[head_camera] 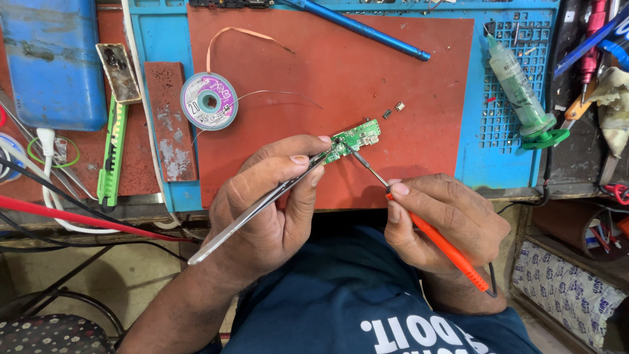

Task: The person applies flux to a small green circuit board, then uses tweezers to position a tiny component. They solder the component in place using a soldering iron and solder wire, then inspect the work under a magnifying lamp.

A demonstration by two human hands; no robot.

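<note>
At the far left of my tabletop lies a blue case, then a green tool lying lengthwise, a worn red block, and a small spool of copper braid with a loose strand curling away over the red mat.

My left hand is closed around a pair of steel tweezers, thumb and forefinger pinching the arms together, the long handle running down past my wrist. Their tips meet the left end of the circuit board.

The board is small, narrow and green, with tiny pale parts and a silvery socket on its right end. It lies slantwise on the red mat, near the mat's front edge, just beyond my left fingertips and a little ahead of my right hand.

My right hand is closed on an orange-handled soldering iron, held like a pen. Its thin metal tip reaches up and left to touch the board near the middle, close to the tweezer tips.

Two tiny loose parts sit on the mat just beyond the board. Farther right, a blue rod lies slanted across the mat's top, and a green-tinted syringe rests on the blue gridded mat.
</note>
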